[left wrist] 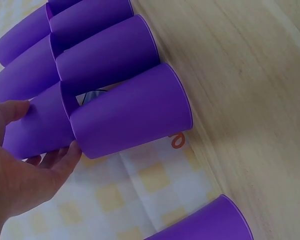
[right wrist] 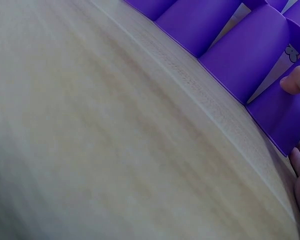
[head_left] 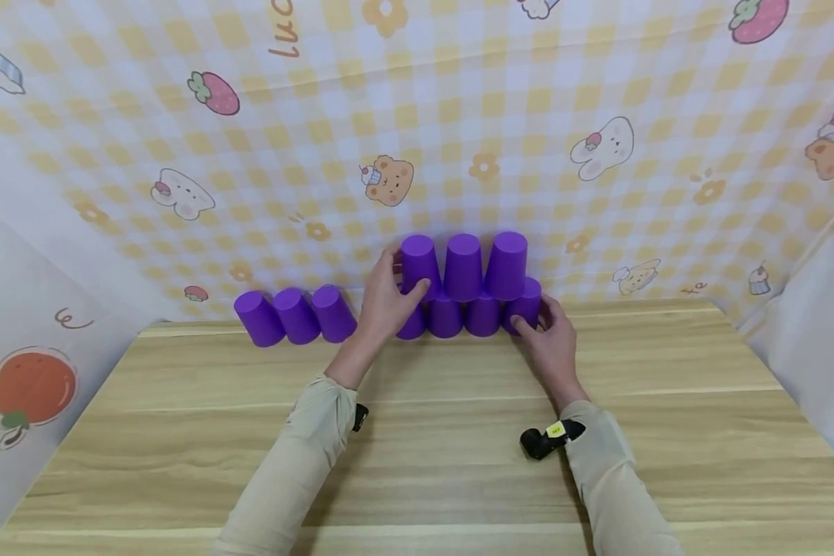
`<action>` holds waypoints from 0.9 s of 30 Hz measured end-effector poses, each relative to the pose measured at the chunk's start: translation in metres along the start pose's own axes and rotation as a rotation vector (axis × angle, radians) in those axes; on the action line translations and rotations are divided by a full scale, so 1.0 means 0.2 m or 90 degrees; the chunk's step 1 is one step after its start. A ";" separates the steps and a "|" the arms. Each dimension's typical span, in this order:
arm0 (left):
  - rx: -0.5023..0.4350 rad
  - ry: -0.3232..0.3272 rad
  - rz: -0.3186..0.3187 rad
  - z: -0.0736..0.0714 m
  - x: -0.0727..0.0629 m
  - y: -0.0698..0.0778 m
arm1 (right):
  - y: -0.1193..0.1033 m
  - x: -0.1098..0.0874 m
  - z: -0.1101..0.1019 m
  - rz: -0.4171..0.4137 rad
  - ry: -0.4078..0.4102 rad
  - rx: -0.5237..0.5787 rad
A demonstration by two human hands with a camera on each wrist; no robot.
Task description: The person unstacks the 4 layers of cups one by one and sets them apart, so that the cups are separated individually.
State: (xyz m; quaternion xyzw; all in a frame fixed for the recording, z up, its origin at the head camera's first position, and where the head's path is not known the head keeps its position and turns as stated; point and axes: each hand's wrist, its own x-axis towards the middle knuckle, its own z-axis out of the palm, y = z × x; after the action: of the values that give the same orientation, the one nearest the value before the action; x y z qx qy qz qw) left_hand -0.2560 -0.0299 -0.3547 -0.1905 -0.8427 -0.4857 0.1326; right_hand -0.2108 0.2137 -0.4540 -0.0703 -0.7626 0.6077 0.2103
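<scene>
1. while the left hand [head_left: 387, 303] pinches the upper row's left cup [head_left: 418, 262] between thumb and fingers, it pays to keep that grasp light, since a squeeze or sideways nudge could shift what lies beneath.
2. the right hand [head_left: 554, 340] grips the bottom row's right end cup [head_left: 526, 300], thumb in front; a gentle, steadying hold seems best, without pushing it along the bench [head_left: 431, 479].
3. all four cups of the bottom row [head_left: 483, 316] stand mouth down on the bench, so keeping them in line should give the upper ones a firm seat.
4. the upper row's left cup appears to span the two leftmost bottom cups; its rim should bear evenly on both.
5. the upper middle cup [head_left: 463, 266] stands just beside it, so straight up-and-down finger movements look safest.
6. three more cups [head_left: 297, 316] stand apart to the left, mouth down on the bench; the left sleeve [head_left: 285, 471] should clear them.
</scene>
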 end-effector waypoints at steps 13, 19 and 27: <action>-0.008 0.019 -0.032 -0.14 -0.08 -0.01 | -0.06 -0.02 -0.01 0.006 -0.015 0.024; 0.000 0.035 -0.039 -0.22 -0.14 -0.01 | -0.01 -0.01 0.00 -0.003 -0.003 0.011; 0.036 0.052 -0.008 -0.34 -0.22 -0.04 | -0.02 -0.01 0.00 -0.004 -0.010 0.021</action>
State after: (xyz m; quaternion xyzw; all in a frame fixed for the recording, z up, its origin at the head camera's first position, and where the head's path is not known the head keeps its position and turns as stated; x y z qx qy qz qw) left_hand -0.2180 -0.1018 -0.3447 -0.1613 -0.8513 -0.4697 0.1693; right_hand -0.2087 0.2120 -0.4511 -0.0601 -0.7542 0.6201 0.2075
